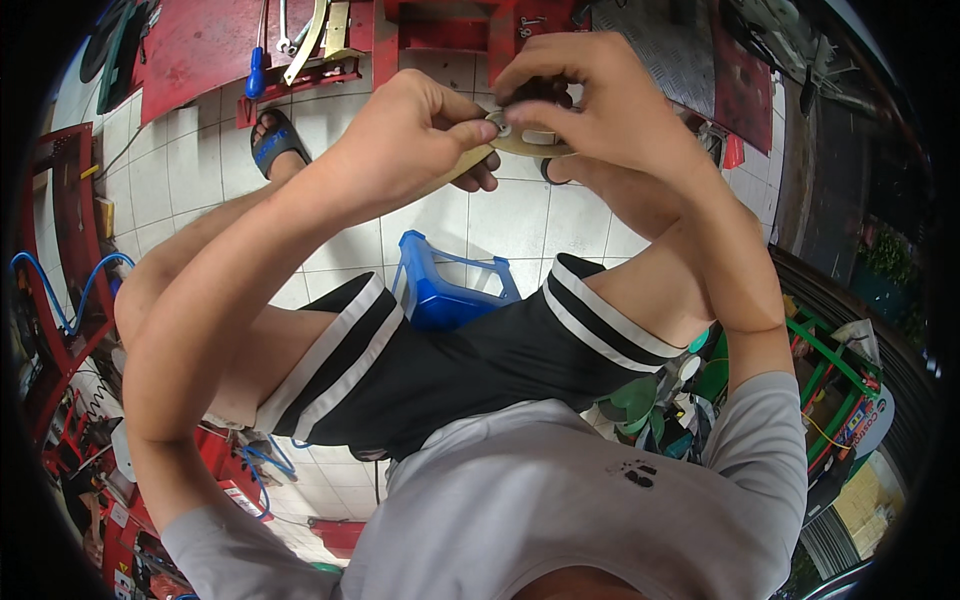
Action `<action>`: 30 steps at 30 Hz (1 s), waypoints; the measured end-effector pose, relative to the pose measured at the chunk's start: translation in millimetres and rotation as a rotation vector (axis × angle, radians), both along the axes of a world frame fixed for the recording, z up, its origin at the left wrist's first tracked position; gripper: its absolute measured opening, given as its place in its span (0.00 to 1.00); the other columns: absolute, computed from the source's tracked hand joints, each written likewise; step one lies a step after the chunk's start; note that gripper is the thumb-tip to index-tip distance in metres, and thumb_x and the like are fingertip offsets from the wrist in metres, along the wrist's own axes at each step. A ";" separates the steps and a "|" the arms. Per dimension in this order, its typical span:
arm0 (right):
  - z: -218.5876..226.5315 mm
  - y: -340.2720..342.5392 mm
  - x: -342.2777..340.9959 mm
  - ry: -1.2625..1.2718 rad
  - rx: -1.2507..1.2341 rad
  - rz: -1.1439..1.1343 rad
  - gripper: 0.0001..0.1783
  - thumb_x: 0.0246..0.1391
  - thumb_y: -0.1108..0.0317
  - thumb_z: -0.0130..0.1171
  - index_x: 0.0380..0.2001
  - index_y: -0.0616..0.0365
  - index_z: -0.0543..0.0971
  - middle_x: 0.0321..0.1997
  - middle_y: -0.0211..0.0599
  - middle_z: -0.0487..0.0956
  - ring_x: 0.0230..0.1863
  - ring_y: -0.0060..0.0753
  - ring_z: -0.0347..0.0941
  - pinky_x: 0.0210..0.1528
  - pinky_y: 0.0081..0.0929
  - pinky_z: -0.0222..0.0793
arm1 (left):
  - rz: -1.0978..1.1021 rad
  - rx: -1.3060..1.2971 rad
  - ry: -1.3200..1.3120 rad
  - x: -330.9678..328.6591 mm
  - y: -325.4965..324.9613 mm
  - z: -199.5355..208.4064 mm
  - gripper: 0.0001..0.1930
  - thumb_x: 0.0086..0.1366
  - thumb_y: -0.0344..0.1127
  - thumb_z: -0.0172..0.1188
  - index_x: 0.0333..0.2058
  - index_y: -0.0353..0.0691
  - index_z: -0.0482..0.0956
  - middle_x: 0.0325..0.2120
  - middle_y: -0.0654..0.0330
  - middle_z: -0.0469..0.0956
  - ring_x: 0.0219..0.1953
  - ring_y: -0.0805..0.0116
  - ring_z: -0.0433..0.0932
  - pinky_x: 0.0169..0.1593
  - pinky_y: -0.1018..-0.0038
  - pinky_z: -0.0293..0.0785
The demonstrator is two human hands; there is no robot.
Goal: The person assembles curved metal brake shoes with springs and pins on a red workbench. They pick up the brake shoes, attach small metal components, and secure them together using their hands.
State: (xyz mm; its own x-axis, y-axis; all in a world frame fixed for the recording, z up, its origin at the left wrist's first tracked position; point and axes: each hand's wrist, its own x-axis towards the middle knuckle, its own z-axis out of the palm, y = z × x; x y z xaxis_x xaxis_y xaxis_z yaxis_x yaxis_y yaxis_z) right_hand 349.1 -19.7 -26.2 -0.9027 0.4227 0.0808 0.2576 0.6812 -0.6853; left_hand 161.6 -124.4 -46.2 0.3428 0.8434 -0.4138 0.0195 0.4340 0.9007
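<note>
My left hand (425,125) grips a flat, brass-coloured metal plate (525,149), with the thumb on top and fingers underneath. A slot and a small round silvery piece (503,129) show on the plate, close to the left thumb tip. Over the plate's right part is my right hand (600,95), its thumb and fingers curled together near the round piece. Whatever those right fingers hold is hidden. Both hands are raised in front of me, above the tiled floor and short of the red bench (200,65).
A blue-handled screwdriver (256,75), a wrench (284,30) and brass-coloured strips (318,40) lie at the bench's front left. Small metal pieces (532,24) lie farther right. I sit on a blue plastic stool (440,300). Red metal frames (85,330) stand left; a green rack (820,370) stands right.
</note>
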 end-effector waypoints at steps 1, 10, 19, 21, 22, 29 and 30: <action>1.3 2.4 2.7 -0.008 -0.081 -0.020 0.09 0.45 0.74 0.65 0.33 0.63 0.81 0.29 0.37 0.80 0.30 0.32 0.78 0.34 0.25 0.73 | 0.014 -0.018 -0.007 1.1 -0.7 0.7 0.14 0.70 0.33 0.52 0.39 0.24 0.80 0.29 0.54 0.81 0.32 0.70 0.82 0.38 0.76 0.80; 8.2 -7.4 2.1 -0.074 -0.202 -0.023 0.10 0.48 0.75 0.61 0.36 0.64 0.80 0.29 0.40 0.82 0.32 0.32 0.81 0.38 0.26 0.75 | 0.032 -0.031 0.004 0.7 -0.1 -4.5 0.15 0.70 0.33 0.53 0.40 0.24 0.80 0.29 0.54 0.81 0.32 0.71 0.82 0.39 0.76 0.79; 4.4 -9.6 1.1 -0.067 0.015 0.045 0.11 0.43 0.73 0.66 0.33 0.60 0.82 0.28 0.44 0.81 0.29 0.46 0.78 0.36 0.35 0.73 | 0.041 -0.045 0.006 1.2 -1.2 -7.1 0.15 0.71 0.34 0.53 0.41 0.23 0.80 0.29 0.54 0.81 0.33 0.72 0.81 0.40 0.76 0.79; 4.4 -12.0 0.6 -0.080 0.059 0.046 0.10 0.43 0.73 0.66 0.33 0.60 0.82 0.29 0.43 0.81 0.30 0.47 0.77 0.37 0.37 0.72 | 0.048 -0.045 0.000 1.5 -1.7 -7.3 0.15 0.71 0.34 0.53 0.41 0.23 0.80 0.29 0.54 0.81 0.32 0.72 0.81 0.40 0.76 0.79; 3.7 -13.6 0.3 -0.091 0.078 0.041 0.10 0.44 0.73 0.66 0.33 0.60 0.82 0.29 0.43 0.81 0.31 0.48 0.77 0.38 0.38 0.72 | 0.051 -0.045 -0.003 1.5 -2.0 -8.0 0.15 0.71 0.34 0.53 0.41 0.23 0.80 0.29 0.54 0.81 0.32 0.72 0.81 0.41 0.76 0.79; 1.2 -22.0 -8.7 -0.186 0.080 -0.002 0.07 0.47 0.73 0.64 0.31 0.61 0.81 0.32 0.44 0.81 0.35 0.49 0.78 0.38 0.39 0.73 | 0.049 -0.058 0.055 1.9 -0.2 -12.0 0.15 0.71 0.33 0.53 0.43 0.23 0.79 0.31 0.55 0.81 0.33 0.73 0.81 0.42 0.75 0.79; -1.7 -22.3 -9.2 -0.165 0.113 -0.016 0.06 0.47 0.73 0.63 0.31 0.62 0.81 0.31 0.45 0.81 0.35 0.50 0.78 0.38 0.39 0.73 | 0.060 -0.072 0.044 2.4 0.0 -11.2 0.15 0.71 0.33 0.53 0.43 0.23 0.79 0.31 0.56 0.81 0.33 0.73 0.81 0.42 0.75 0.79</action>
State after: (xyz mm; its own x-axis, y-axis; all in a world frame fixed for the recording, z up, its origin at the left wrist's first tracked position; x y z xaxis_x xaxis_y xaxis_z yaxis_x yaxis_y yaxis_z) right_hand 339.9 -41.9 -27.8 -0.9007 0.4339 -0.0198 0.3714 0.7459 -0.5528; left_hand 164.0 -124.4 -57.3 0.2727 0.8292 -0.4880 0.0303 0.4995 0.8658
